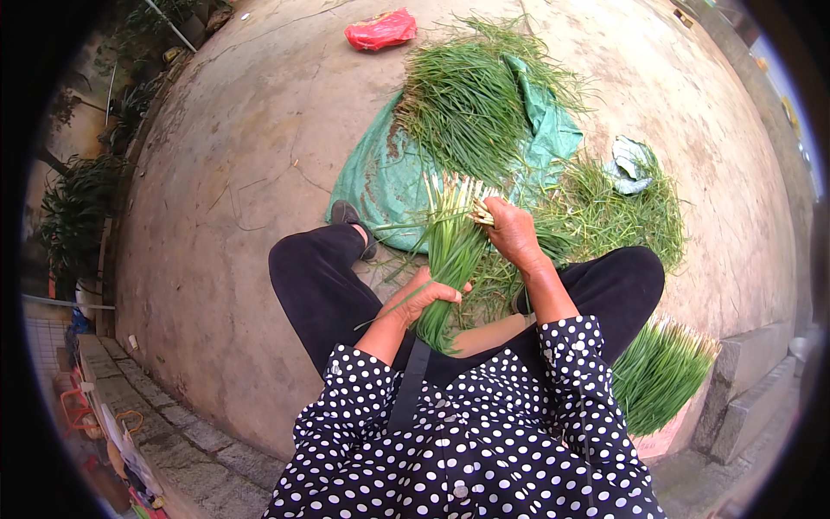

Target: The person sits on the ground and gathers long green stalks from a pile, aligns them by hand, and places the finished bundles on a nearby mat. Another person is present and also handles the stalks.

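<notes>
A bunch of Chinese chives [450, 240], green leaves with pale stem ends pointing away from me, rests upright between my knees. Around its lower, leafy part my left hand [428, 297] is closed. My right hand [512, 230] grips a smaller cluster of pale stem ends [481, 213] at the bunch's upper right. Beyond the hands, a large heap of unsorted-looking chives [467, 104] lies on a green woven plastic sheet [379, 185] with brown soil on it. Loose leaves and trimmings [603, 217] are piled to the right.
Neatly aligned chives [668, 376] lie by my right side on a pinkish sheet [658, 441], near stone steps [746, 383]. A red plastic bag [381, 29] is at the far side of the concrete floor [220, 149]. Potted plants [84, 214] line the left edge.
</notes>
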A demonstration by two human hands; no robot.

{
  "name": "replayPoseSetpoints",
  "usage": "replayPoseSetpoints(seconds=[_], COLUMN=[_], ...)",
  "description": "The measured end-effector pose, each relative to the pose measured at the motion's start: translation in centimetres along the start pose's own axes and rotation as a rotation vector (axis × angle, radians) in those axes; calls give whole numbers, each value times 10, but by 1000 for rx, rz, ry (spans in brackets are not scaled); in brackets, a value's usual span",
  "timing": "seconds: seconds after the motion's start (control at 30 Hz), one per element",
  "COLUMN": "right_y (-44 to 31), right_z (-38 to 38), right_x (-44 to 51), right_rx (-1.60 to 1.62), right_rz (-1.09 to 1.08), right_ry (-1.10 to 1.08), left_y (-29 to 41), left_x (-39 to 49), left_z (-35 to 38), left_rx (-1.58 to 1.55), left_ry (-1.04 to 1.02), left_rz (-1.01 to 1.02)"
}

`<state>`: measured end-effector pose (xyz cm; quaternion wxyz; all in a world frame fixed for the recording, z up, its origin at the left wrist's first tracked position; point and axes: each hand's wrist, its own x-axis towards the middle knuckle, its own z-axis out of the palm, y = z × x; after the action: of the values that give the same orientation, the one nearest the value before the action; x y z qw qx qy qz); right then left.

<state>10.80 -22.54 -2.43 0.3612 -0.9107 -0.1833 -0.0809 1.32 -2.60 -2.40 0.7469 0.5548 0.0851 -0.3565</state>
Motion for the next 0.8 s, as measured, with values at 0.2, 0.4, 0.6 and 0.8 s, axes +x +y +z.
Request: replayPoseSetpoints(seconds=[0.2, 0.4, 0.6, 0.8], right_y=[10, -1, -5, -4], right_z=[-21, -29, -18, -12], right_x=[6, -1, 1, 0], right_rx=[519, 599, 131, 80], right_rz=[398, 360, -58, -128], right_ry=[102, -54, -118, -59], left_y=[-6, -7, 2, 3], left_x=[3, 5, -4, -5], left_z=[-6, -8, -3, -1], left_rx=[-98, -42, -93, -94], left_ry=[-13, -43, -79, -80], left_rz=[-22, -31, -32, -44])
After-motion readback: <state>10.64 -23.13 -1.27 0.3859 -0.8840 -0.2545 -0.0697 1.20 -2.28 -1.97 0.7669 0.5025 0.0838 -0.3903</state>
